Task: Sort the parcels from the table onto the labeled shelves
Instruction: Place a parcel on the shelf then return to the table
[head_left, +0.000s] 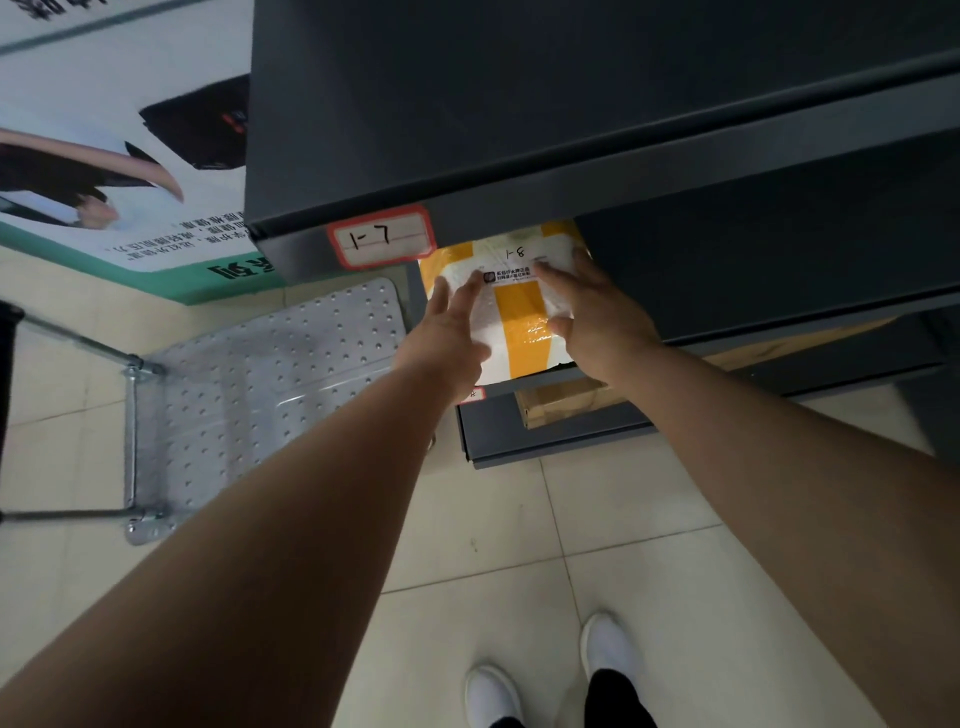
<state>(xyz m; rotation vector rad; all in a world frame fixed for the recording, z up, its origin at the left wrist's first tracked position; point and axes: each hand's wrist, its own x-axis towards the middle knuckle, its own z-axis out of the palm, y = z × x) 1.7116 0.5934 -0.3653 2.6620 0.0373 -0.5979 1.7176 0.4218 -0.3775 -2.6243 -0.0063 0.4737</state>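
Beneath our left grip (451, 332) and right grip (597, 318), both flat-fingered, we press the yellow-taped parcel (519, 317) onto its shelf (727, 270).

A perforated metal trolley (270, 395) stands on tiled floor (519, 545) below a wall poster (104, 156).

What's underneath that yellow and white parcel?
A brown cardboard box on a lower shelf, partly showing below the parcel. How far the box runs back is covered by the parcel and the right hand.
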